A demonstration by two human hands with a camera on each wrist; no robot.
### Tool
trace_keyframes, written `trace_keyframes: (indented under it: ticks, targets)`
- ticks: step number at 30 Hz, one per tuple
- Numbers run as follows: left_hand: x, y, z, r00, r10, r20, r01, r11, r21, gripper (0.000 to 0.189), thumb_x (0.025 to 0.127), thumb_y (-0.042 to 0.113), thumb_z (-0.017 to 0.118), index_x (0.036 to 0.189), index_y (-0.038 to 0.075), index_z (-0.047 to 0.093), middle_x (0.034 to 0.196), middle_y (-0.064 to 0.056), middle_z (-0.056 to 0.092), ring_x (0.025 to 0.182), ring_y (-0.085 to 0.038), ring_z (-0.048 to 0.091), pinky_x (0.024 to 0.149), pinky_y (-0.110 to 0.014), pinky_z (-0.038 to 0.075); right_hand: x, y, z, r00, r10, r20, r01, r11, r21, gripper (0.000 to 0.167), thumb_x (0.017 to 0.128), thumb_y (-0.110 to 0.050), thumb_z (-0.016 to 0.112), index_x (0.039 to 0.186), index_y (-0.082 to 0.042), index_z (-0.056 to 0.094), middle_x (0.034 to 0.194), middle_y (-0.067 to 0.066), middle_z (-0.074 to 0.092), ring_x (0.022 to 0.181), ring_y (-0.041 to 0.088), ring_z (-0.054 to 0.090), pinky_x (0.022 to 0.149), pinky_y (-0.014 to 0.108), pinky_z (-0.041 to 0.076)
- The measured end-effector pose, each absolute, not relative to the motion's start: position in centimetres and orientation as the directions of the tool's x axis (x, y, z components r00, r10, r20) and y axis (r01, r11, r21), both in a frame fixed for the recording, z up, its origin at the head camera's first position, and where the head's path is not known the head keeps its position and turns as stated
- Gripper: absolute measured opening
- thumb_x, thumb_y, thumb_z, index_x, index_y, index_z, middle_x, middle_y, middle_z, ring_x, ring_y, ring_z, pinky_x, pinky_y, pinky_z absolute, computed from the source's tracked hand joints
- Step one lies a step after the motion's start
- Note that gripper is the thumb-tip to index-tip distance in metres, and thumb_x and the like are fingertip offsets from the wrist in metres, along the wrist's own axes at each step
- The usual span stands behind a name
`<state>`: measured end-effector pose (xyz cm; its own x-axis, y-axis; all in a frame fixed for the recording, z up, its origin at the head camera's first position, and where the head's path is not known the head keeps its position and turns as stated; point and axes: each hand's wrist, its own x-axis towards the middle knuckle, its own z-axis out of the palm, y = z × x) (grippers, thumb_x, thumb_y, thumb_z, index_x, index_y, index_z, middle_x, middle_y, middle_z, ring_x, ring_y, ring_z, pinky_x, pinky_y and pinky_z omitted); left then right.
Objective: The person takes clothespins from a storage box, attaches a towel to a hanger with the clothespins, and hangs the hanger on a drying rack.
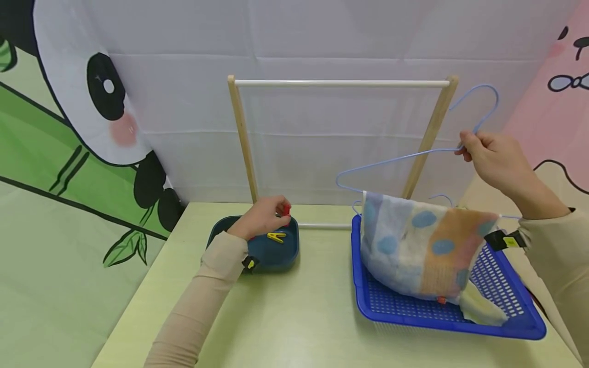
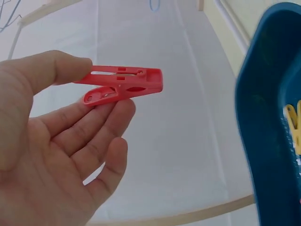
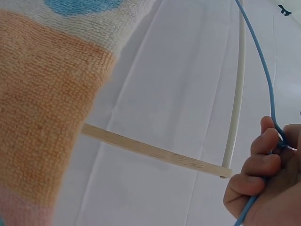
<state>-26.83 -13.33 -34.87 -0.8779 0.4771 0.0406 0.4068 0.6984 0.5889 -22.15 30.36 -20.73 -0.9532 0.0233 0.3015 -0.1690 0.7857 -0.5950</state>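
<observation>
My left hand (image 1: 263,219) pinches a red clothespin (image 2: 124,82) between thumb and fingers, above the dark blue bin (image 1: 276,265). Inside that bin lies a yellow clothespin (image 1: 276,237). My right hand (image 1: 499,161) grips a light blue wire hanger (image 1: 384,162) near the base of its hook. Over the hanger's lower bar drapes a towel (image 1: 405,240) in white and orange with blue spots. The towel hangs over the blue basket (image 1: 395,317) and hides part of it.
Behind the bin and basket stands a wooden rack (image 1: 243,138) with a white top rail (image 1: 340,83). A pale yellow cloth (image 1: 480,306) lies in the basket, and hanger hooks (image 1: 442,197) show behind the towel. The table (image 1: 317,301) has bare surface between bin and basket.
</observation>
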Motion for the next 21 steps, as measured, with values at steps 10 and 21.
trace_keyframes:
  ticks: [10,21]
  targets:
    - [-26.2,-12.0,-33.9,-0.839,0.543,0.045,0.47,0.68,0.562,0.022,0.091,0.02,0.061,0.109,0.007,0.059,0.098,-0.002,0.066,0.09,-0.016,0.061,0.08,-0.032,0.049,-22.5,29.4,-19.3,-0.939,0.015,0.343,-0.209,0.767,-0.607,0.05,0.099,-0.049,0.036,0.084,-0.011,0.066,0.075,-0.011,0.057,0.08,0.017,0.043,0.063,0.03,0.03]
    - [-26.1,-11.2,-33.1,-0.825,0.552,0.122,0.52,0.657,0.546,0.024,0.092,0.021,0.061,0.113,0.008,0.062,0.098,-0.001,0.065,0.094,-0.018,0.06,0.085,-0.036,0.047,-23.0,28.4,-18.9,-0.934,0.017,0.356,-0.225,0.747,-0.626,0.049,0.098,-0.049,0.037,0.085,-0.012,0.067,0.074,-0.01,0.058,0.079,0.016,0.045,0.067,0.03,0.03]
